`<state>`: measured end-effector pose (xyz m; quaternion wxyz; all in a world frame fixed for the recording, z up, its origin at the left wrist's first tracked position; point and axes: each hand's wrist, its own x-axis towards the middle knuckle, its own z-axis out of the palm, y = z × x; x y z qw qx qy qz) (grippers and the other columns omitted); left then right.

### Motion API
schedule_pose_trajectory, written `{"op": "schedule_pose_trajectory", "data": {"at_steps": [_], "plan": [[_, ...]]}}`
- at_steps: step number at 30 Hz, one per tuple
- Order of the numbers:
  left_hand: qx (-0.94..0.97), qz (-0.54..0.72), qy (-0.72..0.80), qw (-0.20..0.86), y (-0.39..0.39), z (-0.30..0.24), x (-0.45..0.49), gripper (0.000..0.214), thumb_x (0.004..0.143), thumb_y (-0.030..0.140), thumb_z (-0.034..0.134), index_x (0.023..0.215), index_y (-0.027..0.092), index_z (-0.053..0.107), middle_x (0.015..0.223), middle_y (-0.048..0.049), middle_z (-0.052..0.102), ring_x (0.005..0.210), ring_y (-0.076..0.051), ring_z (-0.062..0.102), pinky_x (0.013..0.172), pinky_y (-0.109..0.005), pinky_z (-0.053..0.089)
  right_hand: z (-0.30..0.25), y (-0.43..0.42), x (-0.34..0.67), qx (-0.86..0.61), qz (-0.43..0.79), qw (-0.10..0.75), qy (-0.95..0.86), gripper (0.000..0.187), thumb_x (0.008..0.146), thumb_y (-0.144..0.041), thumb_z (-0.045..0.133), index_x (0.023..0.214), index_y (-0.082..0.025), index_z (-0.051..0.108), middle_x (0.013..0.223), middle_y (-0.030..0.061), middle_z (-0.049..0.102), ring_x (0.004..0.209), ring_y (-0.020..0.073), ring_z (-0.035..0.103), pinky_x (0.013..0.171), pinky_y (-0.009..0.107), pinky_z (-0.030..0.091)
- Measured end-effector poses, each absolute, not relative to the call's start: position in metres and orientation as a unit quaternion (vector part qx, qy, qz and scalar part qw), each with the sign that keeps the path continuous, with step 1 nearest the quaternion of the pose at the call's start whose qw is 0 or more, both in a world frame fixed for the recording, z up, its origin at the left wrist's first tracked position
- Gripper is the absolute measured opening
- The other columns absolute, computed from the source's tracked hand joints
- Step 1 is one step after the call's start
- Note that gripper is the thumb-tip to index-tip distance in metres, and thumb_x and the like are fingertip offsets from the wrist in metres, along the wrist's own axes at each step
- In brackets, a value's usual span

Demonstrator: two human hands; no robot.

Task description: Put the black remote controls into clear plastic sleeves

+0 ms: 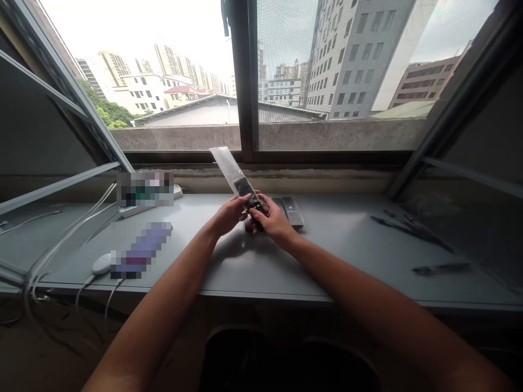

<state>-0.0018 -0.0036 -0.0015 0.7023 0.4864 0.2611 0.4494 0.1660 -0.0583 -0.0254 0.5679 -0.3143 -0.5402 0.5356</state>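
Observation:
Above the grey desk, both my hands grip a black remote control that sits partly in a clear plastic sleeve. The sleeve's loose end points up and to the left, toward the window. My left hand is closed on the sleeved part from the left, thumb on top. From the right, my right hand wraps the lower end, its thumb near some buttons. Fingers hide part of the lower end. Just behind my right hand lie dark remote-like pieces, seemingly in clear wrapping.
A white power strip with blurred-out items stands at the back left. Nearer lie a white round charger, a blurred purple object and white cables. Dark cables lie at right. Metal frames flank the desk; a window closes the back.

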Motion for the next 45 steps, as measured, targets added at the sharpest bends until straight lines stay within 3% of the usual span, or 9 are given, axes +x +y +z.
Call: {"op": "schedule_pose_trajectory", "data": {"at_steps": [8,11,14,17,21,30,39,42,45], "plan": [[0.467,0.535,0.270,0.651,0.010,-0.005,-0.007,0.040,0.085,0.043,0.090,0.113,0.016,0.081,0.113,-0.0129,0.081,0.077,-0.016,0.071,0.045,-0.024,0.027,-0.024,-0.059,0.166,-0.332,0.563,0.551,-0.519,0.079,0.091,-0.034,0.086,0.158,-0.022,0.045,0.109,0.0066,0.077,0.079,0.0231,0.082,0.051,0.028,0.064],[0.445,0.576,0.270,0.631,0.017,-0.005,-0.010,0.035,0.084,0.037,0.091,0.108,0.014,0.080,0.113,-0.0142,0.082,0.070,-0.013,0.068,0.043,-0.023,0.025,-0.024,-0.060,0.166,-0.324,0.601,0.524,-0.509,0.058,0.091,-0.035,0.090,0.138,-0.019,0.059,0.109,0.0106,0.080,0.088,0.0273,0.085,0.061,0.035,0.072],[0.414,0.616,0.261,0.617,0.020,-0.005,-0.011,0.030,0.086,0.033,0.090,0.105,0.013,0.079,0.110,-0.0146,0.083,0.067,-0.012,0.067,0.040,-0.021,0.023,-0.023,-0.062,0.167,-0.333,0.644,0.453,-0.519,0.037,0.094,-0.043,0.089,0.107,-0.018,0.065,0.092,0.0112,0.082,0.081,0.0265,0.085,0.063,0.036,0.073],[0.414,0.620,0.256,0.616,0.019,-0.003,-0.011,0.029,0.088,0.033,0.089,0.106,0.013,0.078,0.108,-0.0146,0.083,0.070,-0.013,0.069,0.038,-0.020,0.021,-0.022,-0.064,0.168,-0.343,0.652,0.394,-0.550,0.041,0.096,-0.053,0.085,0.094,-0.020,0.061,0.078,0.0087,0.081,0.061,0.0226,0.080,0.049,0.030,0.067],[0.436,0.591,0.262,0.625,0.016,-0.004,-0.008,0.038,0.086,0.037,0.092,0.113,0.015,0.077,0.111,-0.0153,0.082,0.077,-0.017,0.074,0.038,-0.020,0.022,-0.022,-0.065,0.168,-0.358,0.586,0.413,-0.599,0.042,0.100,-0.055,0.078,0.088,-0.020,0.058,0.073,0.0043,0.079,0.040,0.0106,0.062,0.033,0.018,0.044],[0.455,0.557,0.296,0.628,0.017,-0.011,-0.008,0.045,0.085,0.058,0.090,0.097,0.019,0.073,0.089,-0.0065,0.073,0.072,-0.016,0.066,0.047,-0.022,0.038,-0.029,-0.057,0.168,-0.335,0.563,0.483,-0.581,0.047,0.095,-0.063,0.076,0.093,-0.020,0.060,0.075,0.0021,0.076,0.044,0.0113,0.063,0.034,0.021,0.042],[0.597,0.503,0.312,0.541,0.005,-0.009,-0.005,0.049,0.088,0.064,0.083,0.082,0.018,0.067,0.073,-0.0014,0.058,0.060,-0.011,0.051,0.048,-0.023,0.036,-0.026,-0.054,0.170,-0.321,0.569,0.526,-0.544,0.055,0.091,-0.070,0.077,0.106,-0.020,0.059,0.073,0.0007,0.077,0.044,0.0119,0.063,0.036,0.020,0.042],[0.610,0.471,0.307,0.558,0.003,-0.008,-0.006,0.049,0.088,0.063,0.084,0.080,0.018,0.065,0.068,0.0000,0.054,0.055,-0.010,0.046,0.046,-0.023,0.030,-0.023,-0.054,0.172,-0.315,0.568,0.542,-0.533,0.060,0.092,-0.070,0.077,0.121,-0.022,0.056,0.072,-0.0020,0.076,0.044,0.0121,0.063,0.036,0.019,0.040],[0.594,0.442,0.299,0.602,0.004,-0.007,-0.009,0.049,0.087,0.059,0.087,0.075,0.018,0.062,0.065,0.0011,0.051,0.052,-0.009,0.044,0.047,-0.023,0.028,-0.022,-0.054,0.173,-0.316,0.565,0.548,-0.530,0.060,0.090,-0.072,0.078,0.116,-0.022,0.057,0.071,-0.0025,0.075,0.043,0.0116,0.062,0.036,0.019,0.039]]}}
